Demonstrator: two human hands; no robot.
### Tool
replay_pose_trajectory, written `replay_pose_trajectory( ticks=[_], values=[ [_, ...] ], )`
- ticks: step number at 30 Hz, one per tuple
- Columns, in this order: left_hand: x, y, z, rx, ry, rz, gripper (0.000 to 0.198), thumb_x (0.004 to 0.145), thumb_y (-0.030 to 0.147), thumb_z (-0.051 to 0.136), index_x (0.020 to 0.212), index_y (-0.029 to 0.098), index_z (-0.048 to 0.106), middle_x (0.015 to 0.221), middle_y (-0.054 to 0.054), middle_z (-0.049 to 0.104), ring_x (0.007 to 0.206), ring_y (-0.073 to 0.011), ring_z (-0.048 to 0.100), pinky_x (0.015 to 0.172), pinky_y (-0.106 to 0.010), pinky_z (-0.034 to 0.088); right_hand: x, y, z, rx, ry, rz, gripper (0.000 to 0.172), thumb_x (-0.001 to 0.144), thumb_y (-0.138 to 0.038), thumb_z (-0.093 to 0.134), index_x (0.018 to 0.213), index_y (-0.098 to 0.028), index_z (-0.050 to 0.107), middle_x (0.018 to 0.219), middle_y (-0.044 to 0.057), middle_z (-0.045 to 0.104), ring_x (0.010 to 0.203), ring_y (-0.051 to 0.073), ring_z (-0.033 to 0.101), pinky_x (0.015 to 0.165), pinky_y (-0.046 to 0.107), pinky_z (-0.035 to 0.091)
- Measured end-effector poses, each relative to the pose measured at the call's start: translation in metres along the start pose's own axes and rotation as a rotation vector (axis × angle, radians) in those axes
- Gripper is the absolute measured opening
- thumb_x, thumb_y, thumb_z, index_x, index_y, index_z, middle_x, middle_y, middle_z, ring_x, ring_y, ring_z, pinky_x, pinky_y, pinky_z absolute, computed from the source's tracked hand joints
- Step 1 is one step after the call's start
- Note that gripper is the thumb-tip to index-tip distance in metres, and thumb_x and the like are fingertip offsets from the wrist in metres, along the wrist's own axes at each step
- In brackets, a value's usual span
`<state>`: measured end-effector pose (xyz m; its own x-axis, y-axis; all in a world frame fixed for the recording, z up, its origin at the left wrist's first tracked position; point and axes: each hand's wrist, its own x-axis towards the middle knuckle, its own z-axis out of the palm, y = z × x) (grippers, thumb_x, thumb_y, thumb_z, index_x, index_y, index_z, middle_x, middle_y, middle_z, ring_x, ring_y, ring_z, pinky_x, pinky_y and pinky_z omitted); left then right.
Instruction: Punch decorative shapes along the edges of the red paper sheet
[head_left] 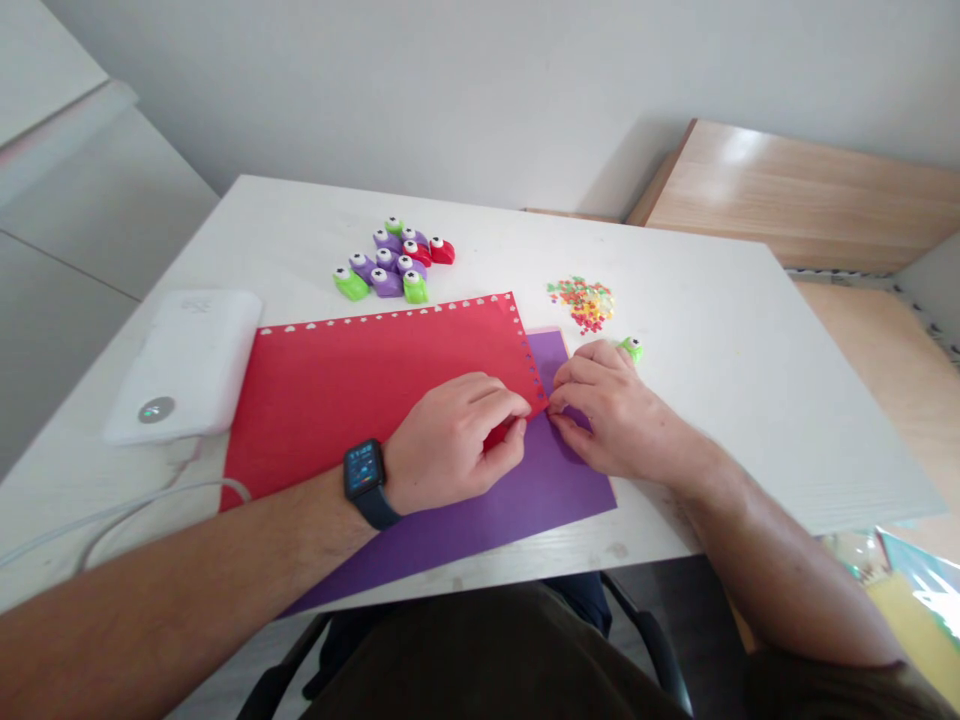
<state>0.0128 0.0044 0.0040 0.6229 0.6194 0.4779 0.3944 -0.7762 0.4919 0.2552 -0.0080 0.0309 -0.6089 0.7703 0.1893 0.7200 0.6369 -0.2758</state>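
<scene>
A red paper sheet with small shapes punched along its far and right edges lies on a purple sheet on the white table. My left hand, a dark watch on its wrist, pinches the red sheet's near right corner. My right hand meets it there, fingers closed on the same corner. A small green paper punch sits just beyond my right hand's knuckles.
A cluster of green, purple and red paper punches stands at the table's far middle. A pile of coloured punched bits lies to the right of it. A white box with a cable rests at left. A wooden shelf stands at right.
</scene>
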Motion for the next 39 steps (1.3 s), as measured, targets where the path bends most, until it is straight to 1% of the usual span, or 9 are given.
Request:
replay_pose_trajectory(
  ticks=[7, 12, 15, 18, 25, 35, 39],
  values=[
    [-0.0002, 0.0004, -0.0008, -0.009, -0.002, 0.003, 0.009, 0.098, 0.013, 0.060, 0.095, 0.015, 0.068, 0.084, -0.004, 0.066, 0.080, -0.0188, 0.061, 0.076, -0.034, 0.048, -0.0004, 0.0003, 0.0034, -0.038, 0.015, -0.013, 0.012, 0.094, -0.014, 0.066, 0.086, -0.020, 0.073, 0.099, 0.008, 0.072, 0.107, 0.030, 0.054, 0.096, 0.048, 0.041],
    [-0.0015, -0.0003, -0.0002, -0.014, -0.010, -0.006, 0.009, 0.098, 0.013, 0.060, 0.095, 0.015, 0.068, 0.085, -0.004, 0.067, 0.080, -0.0189, 0.061, 0.076, -0.035, 0.048, -0.0013, 0.0021, 0.0012, -0.053, 0.053, 0.016, 0.011, 0.091, -0.014, 0.068, 0.086, -0.021, 0.074, 0.098, 0.008, 0.072, 0.107, 0.031, 0.054, 0.097, 0.050, 0.041],
    [-0.0012, -0.0005, 0.0001, -0.015, -0.008, -0.006, 0.009, 0.098, 0.013, 0.060, 0.095, 0.015, 0.068, 0.084, -0.004, 0.066, 0.079, -0.0190, 0.061, 0.075, -0.035, 0.049, -0.0015, 0.0022, 0.0005, -0.047, 0.055, 0.031, 0.007, 0.092, -0.020, 0.071, 0.087, -0.021, 0.076, 0.098, 0.008, 0.071, 0.107, 0.031, 0.054, 0.096, 0.051, 0.041],
    [-0.0005, -0.0002, -0.0001, -0.009, -0.005, 0.001, 0.010, 0.097, 0.013, 0.059, 0.094, 0.016, 0.068, 0.084, -0.004, 0.066, 0.079, -0.0190, 0.060, 0.074, -0.034, 0.048, -0.0009, 0.0015, 0.0011, -0.041, 0.037, 0.032, 0.009, 0.093, -0.027, 0.074, 0.088, -0.021, 0.077, 0.098, 0.009, 0.072, 0.107, 0.032, 0.053, 0.096, 0.052, 0.041],
    [-0.0004, 0.0001, -0.0004, -0.003, -0.007, 0.003, 0.009, 0.097, 0.012, 0.060, 0.095, 0.016, 0.068, 0.083, -0.004, 0.066, 0.079, -0.0187, 0.061, 0.074, -0.034, 0.048, 0.0000, 0.0014, 0.0024, -0.038, 0.028, 0.023, 0.012, 0.096, -0.019, 0.067, 0.088, -0.020, 0.076, 0.099, 0.009, 0.073, 0.107, 0.030, 0.053, 0.096, 0.050, 0.041],
    [-0.0002, 0.0003, -0.0003, -0.009, -0.002, 0.003, 0.010, 0.097, 0.013, 0.059, 0.095, 0.017, 0.067, 0.084, -0.004, 0.067, 0.079, -0.0187, 0.061, 0.074, -0.034, 0.049, 0.0003, 0.0036, 0.0065, -0.080, 0.031, -0.012, 0.014, 0.097, -0.017, 0.064, 0.087, -0.020, 0.073, 0.100, 0.009, 0.073, 0.108, 0.031, 0.053, 0.096, 0.048, 0.040],
    [0.0001, 0.0005, -0.0008, -0.006, -0.001, -0.002, 0.010, 0.097, 0.013, 0.058, 0.095, 0.018, 0.066, 0.084, -0.004, 0.067, 0.079, -0.0183, 0.061, 0.074, -0.033, 0.049, -0.0003, 0.0062, 0.0043, -0.088, 0.052, 0.007, 0.012, 0.096, -0.016, 0.065, 0.088, -0.021, 0.072, 0.100, 0.009, 0.073, 0.107, 0.031, 0.053, 0.094, 0.049, 0.040]
  ],
)
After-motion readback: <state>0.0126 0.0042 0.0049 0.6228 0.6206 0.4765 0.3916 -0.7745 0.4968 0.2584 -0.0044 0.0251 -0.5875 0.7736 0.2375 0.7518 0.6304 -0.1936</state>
